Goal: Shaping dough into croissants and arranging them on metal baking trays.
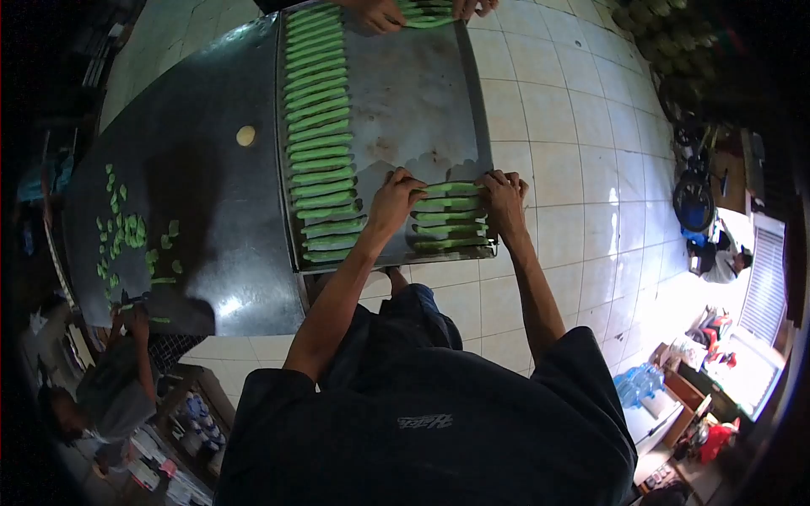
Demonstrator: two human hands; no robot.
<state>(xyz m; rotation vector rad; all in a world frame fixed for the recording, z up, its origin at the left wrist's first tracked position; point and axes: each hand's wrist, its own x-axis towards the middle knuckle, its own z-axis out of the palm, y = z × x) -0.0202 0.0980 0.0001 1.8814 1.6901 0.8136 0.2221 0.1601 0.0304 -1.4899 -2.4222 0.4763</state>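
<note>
My left hand (395, 202) and my right hand (506, 198) pinch the two ends of a long green dough-like strip (451, 187). It tops a short column of similar strips (447, 228) at the near right of a flat metal tray (413, 101). A long column of several green strips (316, 126) runs down the tray's left side. At the tray's far end, another person's hands (375, 13) touch more green strips (422, 18).
The dark metal table (194, 101) left of the tray carries a round pale lump (245, 136) and scattered green pieces (126, 232). A co-worker (114, 396) works at its near left. Right are tiled floor (574, 219), a seated person (721, 266) and blue water bottles (641, 384).
</note>
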